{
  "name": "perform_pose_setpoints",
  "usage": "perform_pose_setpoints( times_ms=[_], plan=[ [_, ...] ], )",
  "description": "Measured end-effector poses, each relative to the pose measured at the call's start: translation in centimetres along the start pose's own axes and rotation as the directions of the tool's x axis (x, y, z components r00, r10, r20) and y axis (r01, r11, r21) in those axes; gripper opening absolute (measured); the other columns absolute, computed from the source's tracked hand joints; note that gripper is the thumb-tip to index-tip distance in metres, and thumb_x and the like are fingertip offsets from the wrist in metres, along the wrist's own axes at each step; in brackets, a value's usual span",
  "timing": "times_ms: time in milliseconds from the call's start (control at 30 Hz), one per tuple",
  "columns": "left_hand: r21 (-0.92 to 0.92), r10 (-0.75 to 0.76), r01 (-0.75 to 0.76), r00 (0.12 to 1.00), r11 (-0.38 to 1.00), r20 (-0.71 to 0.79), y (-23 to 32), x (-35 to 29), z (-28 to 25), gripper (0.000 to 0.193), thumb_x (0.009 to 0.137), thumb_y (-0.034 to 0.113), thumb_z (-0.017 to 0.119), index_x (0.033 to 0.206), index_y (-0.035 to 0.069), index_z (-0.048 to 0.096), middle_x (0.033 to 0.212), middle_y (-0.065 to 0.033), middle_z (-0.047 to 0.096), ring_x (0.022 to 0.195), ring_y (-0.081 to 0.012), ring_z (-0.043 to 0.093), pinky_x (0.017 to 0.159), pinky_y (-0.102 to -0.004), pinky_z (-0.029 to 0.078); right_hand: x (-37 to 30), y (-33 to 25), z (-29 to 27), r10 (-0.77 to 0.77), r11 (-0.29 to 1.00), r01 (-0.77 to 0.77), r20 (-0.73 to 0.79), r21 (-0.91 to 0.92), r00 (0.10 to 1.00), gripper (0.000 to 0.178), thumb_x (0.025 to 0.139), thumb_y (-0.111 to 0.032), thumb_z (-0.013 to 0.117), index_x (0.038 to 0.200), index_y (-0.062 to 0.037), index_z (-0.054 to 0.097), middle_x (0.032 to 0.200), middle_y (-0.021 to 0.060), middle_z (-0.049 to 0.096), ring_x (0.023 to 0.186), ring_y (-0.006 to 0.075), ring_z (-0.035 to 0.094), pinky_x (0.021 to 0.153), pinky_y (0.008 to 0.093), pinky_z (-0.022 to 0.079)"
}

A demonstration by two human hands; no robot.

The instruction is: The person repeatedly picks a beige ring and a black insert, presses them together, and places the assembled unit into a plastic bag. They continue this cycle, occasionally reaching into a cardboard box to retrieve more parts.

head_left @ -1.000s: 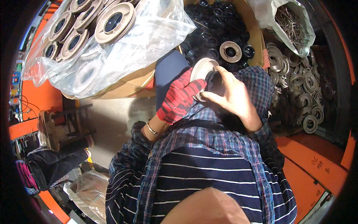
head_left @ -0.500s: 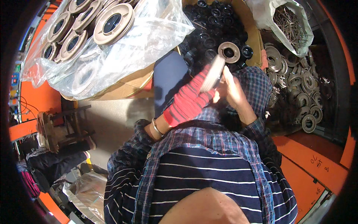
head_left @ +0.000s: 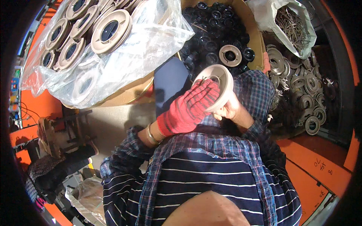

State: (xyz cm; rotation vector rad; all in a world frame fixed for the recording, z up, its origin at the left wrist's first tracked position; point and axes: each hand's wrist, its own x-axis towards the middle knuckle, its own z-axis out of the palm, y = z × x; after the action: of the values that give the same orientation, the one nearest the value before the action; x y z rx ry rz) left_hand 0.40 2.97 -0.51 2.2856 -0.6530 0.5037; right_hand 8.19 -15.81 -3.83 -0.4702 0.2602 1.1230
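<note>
My left hand (head_left: pixel 188 109), in a red knit glove with black stripes, presses its fingers across the face of a beige plastic flanged ring (head_left: pixel 225 84). The ring stands tilted over my lap. My bare right hand (head_left: pixel 230 109) grips its lower back side, with part of the fingers hidden behind the rim. The gloved fingers cover much of the ring's centre. Just beyond the hands, a similar beige ring with a dark centre (head_left: pixel 230 55) lies on a heap of black round plastic parts (head_left: pixel 211 41) in a cardboard box (head_left: pixel 257 41).
At the far left, several beige rings with black centres (head_left: pixel 109 32) lie on clear plastic sheeting (head_left: pixel 151 47) over a carton. On the right are a white bag (head_left: pixel 260 11) of thin scrap strips and a pile of grey-beige rings (head_left: pixel 311 88). Orange panels (head_left: pixel 309 169) flank me.
The ring has turned from edge-on and blurred to showing its face. My gloved left hand has moved down and left and lies against the ring, while my right hand keeps hold of it.
</note>
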Motion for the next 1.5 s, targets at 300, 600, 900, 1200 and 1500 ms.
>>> perform_pose_setpoints(
  times_ms=[300, 600, 900, 1200, 1500],
  plan=[
    [0.189, -0.152, 0.461, 0.607, 0.867, -0.780, -3.6, 3.0, -21.5, 0.050, 0.094, 0.016, 0.069, 0.139, 0.003, 0.052, 0.131, -0.0122, 0.062, 0.115, -0.0188, 0.058, 0.100, -0.0345, 0.046, 10.1, -13.7, -8.2, -0.653, -0.485, -0.469, -0.052, -0.738, 0.756, 0.060, 0.090, -0.055, 0.059, 0.106, 0.0016, 0.069, 0.095, 0.0181, 0.073, 0.080, 0.0295, 0.070, 0.072, 0.0405, 0.055],
    [0.040, -0.248, 0.372, 0.692, 0.927, -0.677, -1.1, 4.1, -19.5, 0.053, 0.092, 0.017, 0.068, 0.138, -0.002, 0.050, 0.138, -0.0172, 0.055, 0.126, -0.0239, 0.053, 0.108, -0.0369, 0.039, 11.9, -13.2, -15.8, -0.571, -0.787, -0.527, 0.058, -0.319, 0.819, 0.042, 0.082, -0.040, 0.069, 0.104, -0.0044, 0.072, 0.109, 0.0162, 0.071, 0.110, 0.0393, 0.059, 0.099, 0.0491, 0.042],
    [-0.912, -0.790, 0.409, 0.568, 0.030, 0.229, -5.0, 3.5, 3.6, 0.050, 0.095, 0.005, 0.062, 0.142, 0.001, 0.044, 0.132, -0.0091, 0.056, 0.123, -0.0222, 0.056, 0.100, -0.0392, 0.052, 8.6, -12.1, -1.6, -0.407, 0.826, 0.347, -0.045, -0.445, 0.912, 0.041, 0.100, -0.042, 0.055, 0.104, -0.0028, 0.069, 0.096, 0.0066, 0.071, 0.077, 0.0143, 0.065, 0.074, 0.0305, 0.054],
    [-0.929, -0.846, 0.344, 0.446, -0.138, 0.291, -4.3, 2.0, 2.2, 0.040, 0.090, 0.002, 0.067, 0.128, 0.000, 0.057, 0.120, -0.0096, 0.064, 0.110, -0.0185, 0.063, 0.092, -0.0303, 0.054, 11.8, -10.7, -11.2, -0.287, -0.869, -0.320, -0.141, -0.379, 0.947, 0.034, 0.083, -0.019, 0.064, 0.116, -0.0092, 0.066, 0.128, 0.0181, 0.059, 0.114, 0.0369, 0.059, 0.092, 0.0431, 0.053],
    [-0.959, -0.805, 0.281, 0.563, -0.023, 0.185, -2.8, 1.8, 0.7, 0.038, 0.089, 0.004, 0.065, 0.126, 0.002, 0.059, 0.112, -0.0077, 0.066, 0.103, -0.0167, 0.064, 0.092, -0.0311, 0.053, 11.6, -10.6, -15.1, -0.217, -0.893, -0.258, -0.148, -0.368, 0.965, 0.037, 0.082, -0.014, 0.067, 0.119, -0.0127, 0.063, 0.119, 0.0132, 0.062, 0.108, 0.0374, 0.061, 0.086, 0.0441, 0.055]
  ],
)
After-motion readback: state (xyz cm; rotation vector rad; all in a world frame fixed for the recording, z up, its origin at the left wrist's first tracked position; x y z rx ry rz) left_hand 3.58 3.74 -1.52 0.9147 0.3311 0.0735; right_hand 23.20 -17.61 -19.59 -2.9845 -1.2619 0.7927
